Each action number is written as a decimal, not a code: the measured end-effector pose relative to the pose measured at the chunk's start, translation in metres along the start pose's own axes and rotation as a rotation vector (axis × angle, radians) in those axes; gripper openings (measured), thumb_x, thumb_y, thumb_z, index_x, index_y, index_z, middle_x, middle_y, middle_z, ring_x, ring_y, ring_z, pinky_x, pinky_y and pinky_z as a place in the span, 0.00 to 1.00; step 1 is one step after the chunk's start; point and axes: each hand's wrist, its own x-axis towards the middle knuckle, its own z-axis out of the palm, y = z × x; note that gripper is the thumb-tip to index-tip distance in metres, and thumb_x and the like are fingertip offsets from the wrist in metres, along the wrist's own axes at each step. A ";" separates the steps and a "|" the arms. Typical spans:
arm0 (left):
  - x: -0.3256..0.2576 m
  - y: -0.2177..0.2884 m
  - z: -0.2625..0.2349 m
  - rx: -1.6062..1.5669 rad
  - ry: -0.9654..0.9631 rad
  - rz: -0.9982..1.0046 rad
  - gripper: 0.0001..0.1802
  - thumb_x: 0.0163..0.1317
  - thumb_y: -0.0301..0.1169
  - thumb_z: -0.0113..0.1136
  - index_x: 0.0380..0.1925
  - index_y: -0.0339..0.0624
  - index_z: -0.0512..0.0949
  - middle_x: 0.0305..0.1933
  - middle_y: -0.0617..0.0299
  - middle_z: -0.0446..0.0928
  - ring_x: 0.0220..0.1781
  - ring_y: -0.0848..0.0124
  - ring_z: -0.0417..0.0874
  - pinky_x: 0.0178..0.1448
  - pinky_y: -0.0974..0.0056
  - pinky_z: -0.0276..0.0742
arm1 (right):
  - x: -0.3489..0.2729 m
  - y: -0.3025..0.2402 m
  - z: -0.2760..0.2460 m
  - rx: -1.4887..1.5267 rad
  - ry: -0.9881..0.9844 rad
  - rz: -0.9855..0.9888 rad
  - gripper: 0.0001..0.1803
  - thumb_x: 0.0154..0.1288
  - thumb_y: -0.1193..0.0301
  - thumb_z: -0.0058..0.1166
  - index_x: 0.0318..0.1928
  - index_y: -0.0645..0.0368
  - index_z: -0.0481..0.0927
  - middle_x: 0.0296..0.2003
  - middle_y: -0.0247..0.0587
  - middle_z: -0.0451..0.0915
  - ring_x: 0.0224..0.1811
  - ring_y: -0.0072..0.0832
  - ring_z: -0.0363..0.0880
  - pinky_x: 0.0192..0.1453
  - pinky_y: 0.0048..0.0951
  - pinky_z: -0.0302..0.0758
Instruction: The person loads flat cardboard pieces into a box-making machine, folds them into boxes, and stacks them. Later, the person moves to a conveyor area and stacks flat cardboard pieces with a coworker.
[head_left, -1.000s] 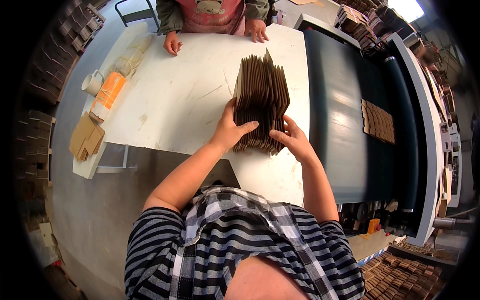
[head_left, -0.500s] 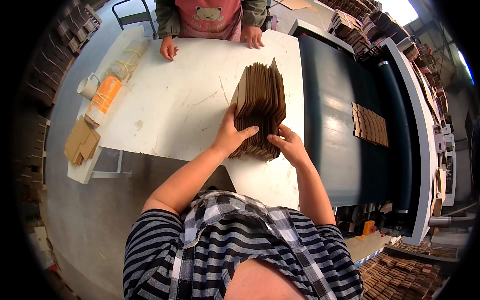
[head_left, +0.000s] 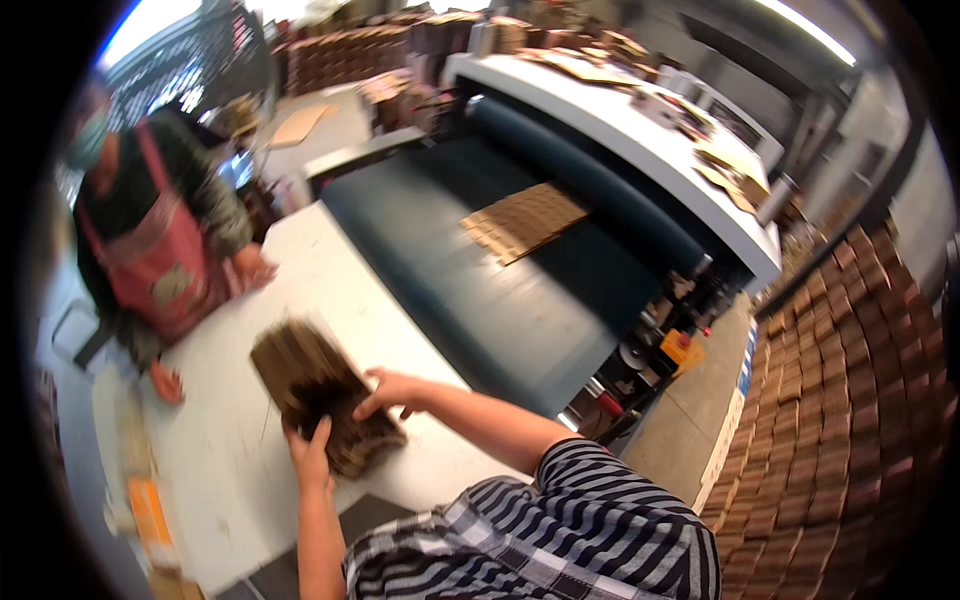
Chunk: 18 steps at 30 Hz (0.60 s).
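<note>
A thick stack of brown die-cut cardboard pieces (head_left: 325, 385) is on the white table, blurred by motion. My left hand (head_left: 312, 458) grips its near left side, thumb laid over the pieces. On the opposite side, my right hand (head_left: 388, 392) presses with thumb and fingers around the edge. Both hands are closed on the stack; the fingertips behind it are hidden. Whether the stack rests fully on the table I cannot tell.
The white table (head_left: 225, 520) borders a dark green conveyor belt (head_left: 440, 260) carrying a flat cardboard sheet (head_left: 525, 220). Rows of stacked cardboard (head_left: 840, 400) fill the right side. Across the table stands a person in a red apron (head_left: 165, 270). An orange-wrapped roll (head_left: 150, 510) lies at the left.
My view has swung to the right, so the table and the other person now appear farther left. Both hands keep their grip on the cardboard stack.
</note>
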 end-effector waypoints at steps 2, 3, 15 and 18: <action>0.001 0.001 -0.004 0.059 -0.085 -0.063 0.37 0.60 0.23 0.56 0.68 0.41 0.52 0.66 0.53 0.61 0.63 0.60 0.68 0.64 0.61 0.68 | -0.005 0.005 0.004 0.005 -0.076 -0.036 0.65 0.42 0.57 0.73 0.73 0.52 0.39 0.70 0.56 0.50 0.72 0.54 0.48 0.63 0.70 0.55; 0.004 -0.003 -0.009 0.022 -0.116 -0.071 0.39 0.59 0.22 0.56 0.69 0.42 0.51 0.67 0.53 0.61 0.64 0.59 0.68 0.64 0.61 0.68 | -0.007 0.006 0.003 0.044 -0.062 -0.028 0.67 0.41 0.54 0.72 0.73 0.52 0.37 0.70 0.55 0.49 0.72 0.54 0.47 0.63 0.72 0.54; -0.027 0.025 0.007 0.038 -0.181 -0.098 0.42 0.57 0.18 0.54 0.70 0.44 0.49 0.65 0.53 0.62 0.62 0.60 0.69 0.62 0.59 0.70 | -0.036 0.006 0.034 0.130 -0.126 -0.097 0.55 0.49 0.49 0.64 0.70 0.43 0.42 0.67 0.58 0.55 0.66 0.65 0.56 0.58 0.78 0.52; -0.024 0.021 0.004 0.069 -0.224 -0.148 0.42 0.56 0.18 0.54 0.70 0.44 0.49 0.65 0.53 0.62 0.62 0.60 0.69 0.62 0.59 0.70 | -0.022 0.016 0.025 0.146 -0.164 -0.043 0.50 0.50 0.50 0.65 0.68 0.39 0.48 0.66 0.57 0.58 0.65 0.67 0.57 0.57 0.79 0.53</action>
